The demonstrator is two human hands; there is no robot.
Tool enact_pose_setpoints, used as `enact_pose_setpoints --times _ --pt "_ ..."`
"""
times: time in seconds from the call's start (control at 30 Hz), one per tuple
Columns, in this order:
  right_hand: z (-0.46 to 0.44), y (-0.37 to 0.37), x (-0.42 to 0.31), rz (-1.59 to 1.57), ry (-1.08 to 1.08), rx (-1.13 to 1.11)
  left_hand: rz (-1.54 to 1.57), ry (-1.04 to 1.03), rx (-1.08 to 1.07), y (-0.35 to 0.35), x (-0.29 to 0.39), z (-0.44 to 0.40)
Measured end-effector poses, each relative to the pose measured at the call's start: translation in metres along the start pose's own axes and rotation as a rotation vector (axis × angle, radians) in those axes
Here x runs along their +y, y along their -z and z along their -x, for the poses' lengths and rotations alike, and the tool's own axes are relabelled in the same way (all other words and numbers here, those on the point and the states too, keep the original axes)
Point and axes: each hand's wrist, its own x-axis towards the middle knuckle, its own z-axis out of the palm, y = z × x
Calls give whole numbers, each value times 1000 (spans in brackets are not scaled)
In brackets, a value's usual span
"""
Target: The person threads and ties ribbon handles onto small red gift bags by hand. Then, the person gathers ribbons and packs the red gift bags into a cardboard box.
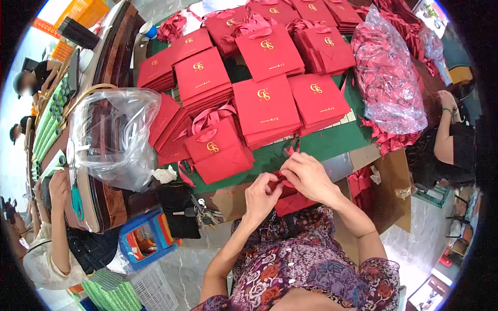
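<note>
A red paper bag lies in my lap at the table's front edge, below both hands. My left hand is closed at the bag's upper edge, thumb and fingers pinched on red ribbon. Close beside it on the right, my right hand is closed too, its fingers pinching the same ribbon. A loop of red ribbon rises just behind the hands. Beyond them are stacks of red bags with gold lettering, and a folded bag pile with ribbon handles stands to the left.
A plastic-wrapped bundle of ribbons lies at the right, a clear plastic bag at the left. Keys hang by the table edge. A cardboard box stands right of my lap. Other people sit at both sides.
</note>
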Motion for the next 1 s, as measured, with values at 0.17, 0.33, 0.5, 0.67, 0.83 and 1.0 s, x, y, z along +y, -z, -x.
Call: enact_pose_setpoints --times 0.17,0.33,0.5,0.67,0.83,1.0 --pt "-1 -1 14 122 70 -203 -37 -186 15 -2 -8 6" --pt "-8 -2 24 -213 -103 -296 -79 -416 49 -1 -6 1" --pt "-7 -22 34 -305 -197 -2 -16 -195 -34 8 5 -6" --pt "-8 -20 42 -493 -230 -28 -34 71 12 -6 -1 -16" --pt "-10 -9 50 -175 -167 142 -226 110 -60 -14 -3 -29" --pt "-4 -16 43 -72 -71 20 -225 133 -36 -16 -10 -34"
